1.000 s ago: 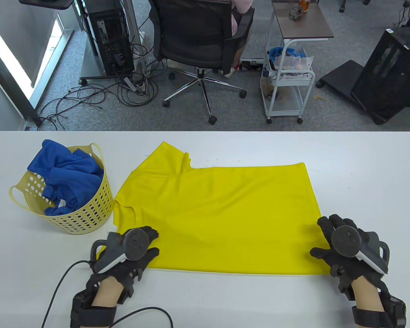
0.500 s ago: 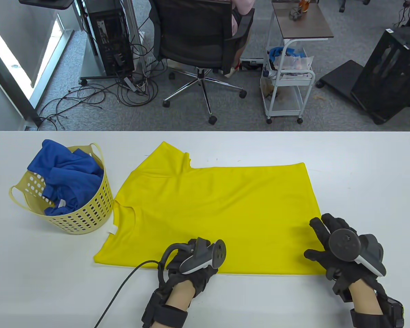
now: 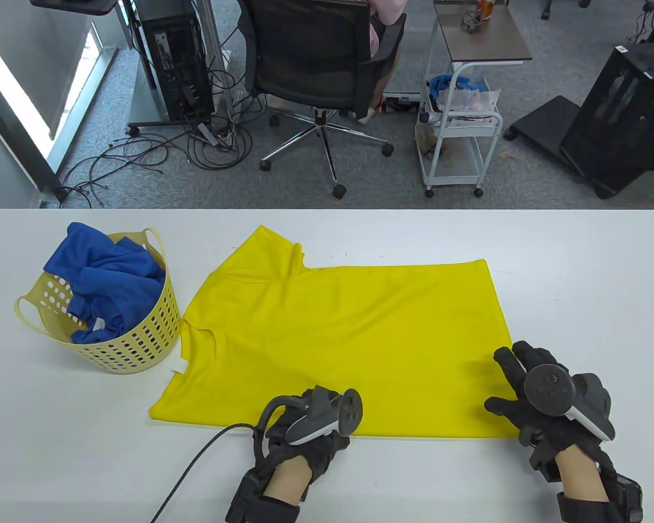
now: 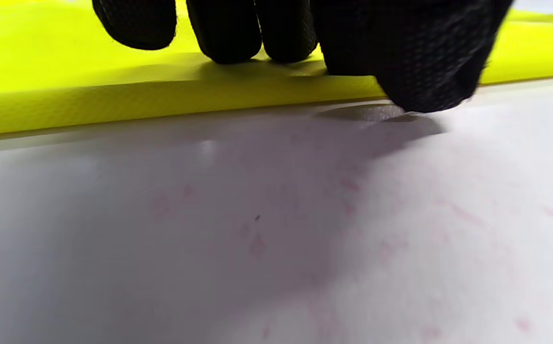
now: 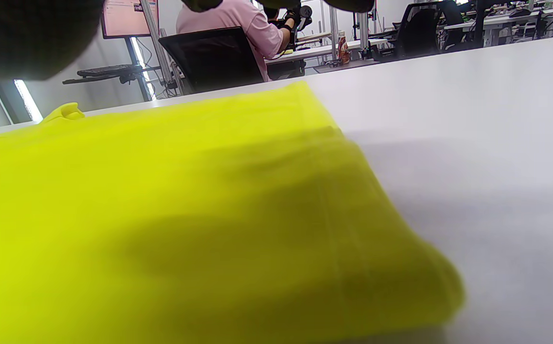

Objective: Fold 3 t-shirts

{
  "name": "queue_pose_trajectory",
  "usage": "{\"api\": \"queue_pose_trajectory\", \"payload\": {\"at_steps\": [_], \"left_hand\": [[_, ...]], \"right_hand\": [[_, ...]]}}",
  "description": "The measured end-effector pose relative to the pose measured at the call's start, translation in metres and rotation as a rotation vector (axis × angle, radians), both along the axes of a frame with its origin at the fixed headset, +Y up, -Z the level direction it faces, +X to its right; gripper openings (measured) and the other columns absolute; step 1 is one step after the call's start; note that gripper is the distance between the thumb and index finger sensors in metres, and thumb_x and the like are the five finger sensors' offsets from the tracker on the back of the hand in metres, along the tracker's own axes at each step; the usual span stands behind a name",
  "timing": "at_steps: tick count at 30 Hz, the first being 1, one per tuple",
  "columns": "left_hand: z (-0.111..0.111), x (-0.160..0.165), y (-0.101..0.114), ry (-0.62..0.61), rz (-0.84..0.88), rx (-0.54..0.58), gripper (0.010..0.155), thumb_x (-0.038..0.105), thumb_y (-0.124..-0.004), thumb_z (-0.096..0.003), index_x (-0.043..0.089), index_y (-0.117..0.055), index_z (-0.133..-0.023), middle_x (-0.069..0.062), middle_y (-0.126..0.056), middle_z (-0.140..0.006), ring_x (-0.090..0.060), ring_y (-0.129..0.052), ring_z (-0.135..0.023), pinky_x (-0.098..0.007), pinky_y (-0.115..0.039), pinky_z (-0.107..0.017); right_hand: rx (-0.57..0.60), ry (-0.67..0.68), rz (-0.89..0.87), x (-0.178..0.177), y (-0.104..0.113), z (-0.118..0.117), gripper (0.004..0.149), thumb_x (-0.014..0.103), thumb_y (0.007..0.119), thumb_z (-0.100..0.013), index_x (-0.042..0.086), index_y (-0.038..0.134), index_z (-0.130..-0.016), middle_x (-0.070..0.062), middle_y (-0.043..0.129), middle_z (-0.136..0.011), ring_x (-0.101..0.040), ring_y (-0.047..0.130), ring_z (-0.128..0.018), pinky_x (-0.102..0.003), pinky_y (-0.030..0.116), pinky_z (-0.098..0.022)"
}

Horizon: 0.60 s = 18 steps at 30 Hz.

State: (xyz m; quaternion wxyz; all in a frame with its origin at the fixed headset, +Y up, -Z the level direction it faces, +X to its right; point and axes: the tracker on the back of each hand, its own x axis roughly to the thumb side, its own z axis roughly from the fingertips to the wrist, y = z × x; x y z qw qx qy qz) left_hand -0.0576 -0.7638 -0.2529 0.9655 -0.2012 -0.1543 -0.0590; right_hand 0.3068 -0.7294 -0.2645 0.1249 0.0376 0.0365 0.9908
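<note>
Yellow tee (image 3: 349, 338) flat on table (image 3: 577, 261), both hands on near edge.

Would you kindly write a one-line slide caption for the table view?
Gloved left hand and right hand rest on the near edge of a flat yellow t-shirt beside a yellow perforated basket.
</note>
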Motion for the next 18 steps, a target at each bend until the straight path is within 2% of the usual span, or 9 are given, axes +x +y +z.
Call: {"api": "queue_pose_trajectory", "payload": {"at_steps": [2,5,10,18], "left_hand": [[0.0006,-0.001,-0.0006,-0.018,-0.014,0.056,0.056,0.048,-0.083,-0.0386,0.043,-0.065,-0.091,0.006,-0.059,-0.106,-0.022,-0.063,-0.098,-0.051,-0.064,-0.071],[-0.0001,-0.0018,-0.0015,-0.012,-0.022,0.082,0.057,0.049,-0.082,-0.0377,0.041,-0.064,-0.091,0.006,-0.061,-0.104,-0.021,-0.065,-0.096,-0.05,-0.065,-0.07],[-0.0011,-0.0032,-0.0027,-0.015,0.0,0.112,0.043,0.05,-0.083,-0.0378,0.041,-0.076,-0.079,0.006,-0.066,-0.101,-0.021,-0.069,-0.092,-0.049,-0.067,-0.069],[-0.0035,-0.0023,-0.0036,-0.035,0.044,0.149,0.04,0.046,-0.083,-0.038,0.035,-0.082,-0.076,0.005,-0.079,-0.081,-0.019,-0.078,-0.079,-0.045,-0.072,-0.064]], "right_hand": [[-0.007,-0.003,-0.003,0.0006,-0.0011,-0.0003,0.084,0.053,0.084,-0.034,0.029,0.042,-0.103,-0.012,0.032,-0.115,-0.052,0.036,-0.104,-0.072,0.035,-0.072],[-0.009,-0.004,0.0,0.0008,-0.0008,0.0001,0.084,0.053,0.083,-0.034,0.029,0.042,-0.103,-0.013,0.032,-0.115,-0.052,0.036,-0.104,-0.072,0.035,-0.072],[-0.013,-0.004,-0.002,0.0008,-0.001,-0.0001,0.084,0.053,0.083,-0.034,0.029,0.042,-0.103,-0.012,0.032,-0.115,-0.052,0.036,-0.104,-0.072,0.035,-0.072],[-0.023,-0.001,0.0,0.0005,-0.002,-0.0006,0.084,0.053,0.083,-0.034,0.029,0.042,-0.103,-0.013,0.032,-0.115,-0.052,0.035,-0.104,-0.072,0.035,-0.072]]}}
